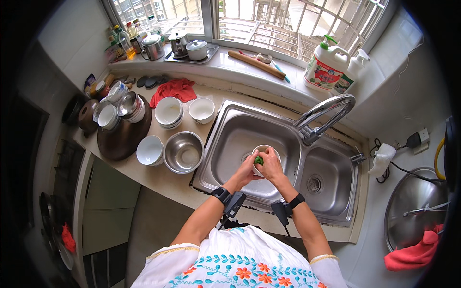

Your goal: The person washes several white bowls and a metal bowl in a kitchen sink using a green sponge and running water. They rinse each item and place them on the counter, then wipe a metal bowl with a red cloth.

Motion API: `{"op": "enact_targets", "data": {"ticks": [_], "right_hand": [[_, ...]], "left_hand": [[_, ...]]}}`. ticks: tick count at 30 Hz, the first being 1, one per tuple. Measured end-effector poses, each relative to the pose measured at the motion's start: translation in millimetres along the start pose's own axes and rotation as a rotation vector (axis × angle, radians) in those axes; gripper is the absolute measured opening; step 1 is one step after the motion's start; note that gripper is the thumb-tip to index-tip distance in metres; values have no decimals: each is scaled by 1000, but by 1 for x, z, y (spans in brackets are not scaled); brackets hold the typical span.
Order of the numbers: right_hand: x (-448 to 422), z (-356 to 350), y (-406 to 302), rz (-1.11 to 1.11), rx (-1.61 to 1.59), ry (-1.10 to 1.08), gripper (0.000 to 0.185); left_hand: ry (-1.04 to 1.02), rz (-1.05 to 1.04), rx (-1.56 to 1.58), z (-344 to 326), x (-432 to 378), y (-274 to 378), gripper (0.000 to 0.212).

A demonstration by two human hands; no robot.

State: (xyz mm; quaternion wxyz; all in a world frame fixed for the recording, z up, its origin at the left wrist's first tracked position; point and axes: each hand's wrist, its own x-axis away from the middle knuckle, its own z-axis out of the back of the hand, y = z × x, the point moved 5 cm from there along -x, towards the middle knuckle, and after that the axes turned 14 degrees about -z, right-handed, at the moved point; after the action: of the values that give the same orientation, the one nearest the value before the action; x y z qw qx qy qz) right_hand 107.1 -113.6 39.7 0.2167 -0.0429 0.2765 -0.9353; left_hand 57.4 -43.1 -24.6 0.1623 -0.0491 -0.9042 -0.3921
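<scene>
Over the large left basin of a stainless steel sink [234, 133], my left hand [247, 168] grips a white bowl [262, 147] from its left side and underneath. My right hand [271, 165] reaches over the bowl's rim and presses a small green scrubber [258, 161] to its inside. The fingers hide most of the bowl and part of the scrubber, so its exact kind is unclear. A chrome faucet [311, 133] stands behind, between the two basins. No water stream shows under its spout.
Left of the sink are a steel bowl [184, 153], stacked white bowls [168, 109], a single-looking white bowl [201, 109] and a red cloth [174, 90]. More bowls sit on a dark round board [120, 142]. Detergent jug [324, 68] and rolling pin [256, 64] occupy the sill.
</scene>
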Motion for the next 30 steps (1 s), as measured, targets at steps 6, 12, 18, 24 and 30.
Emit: {"op": "enact_targets", "data": {"ticks": [6,12,18,24,30], "right_hand": [[-17,-1,-1,-121,304,71,24],[-12,-8,4,-29,270,-262,26],[-13,-12,-4,-39,-141,-440,40],[-18,-19,-15,-15,-185,-170,25],[-18,-18,-14,61,125,-37,19]], "left_hand": [[32,-6,61,-4,-2,0,51],[47,-25,-9,9,-2,-2,46],[43,-46,-29,12,5,0,49],[48,-21,86,15,9,-2,49],[78,-18,98,16,2,-5,50]]}}
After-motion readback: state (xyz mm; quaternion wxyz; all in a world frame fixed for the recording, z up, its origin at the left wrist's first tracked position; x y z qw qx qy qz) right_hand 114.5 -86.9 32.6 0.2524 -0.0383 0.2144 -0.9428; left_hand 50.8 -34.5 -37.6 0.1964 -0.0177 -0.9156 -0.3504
